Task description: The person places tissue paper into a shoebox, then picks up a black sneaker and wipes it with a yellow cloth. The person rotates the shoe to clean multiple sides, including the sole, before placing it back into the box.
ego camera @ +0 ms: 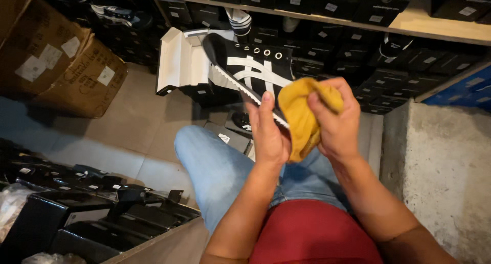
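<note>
1. The left hand (269, 136) closes its grip under the heel end of the black sneaker (250, 70); the toe juts up and away.
2. The right hand's (335, 123) grip is bunched shut on a yellow cloth (302, 116), pressed against the sneaker beside the left grip.
3. The sneaker looks light and fairly stiff along its sole, best held there; the cloth is soft and limp.

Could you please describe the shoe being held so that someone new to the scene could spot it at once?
Start at the wooden shelf stacked with black boxes; just below it an open white-lined shoebox stands. In front, the left hand holds a black sneaker with white stripes, while the right hand presses a mustard-yellow cloth against it.
</note>
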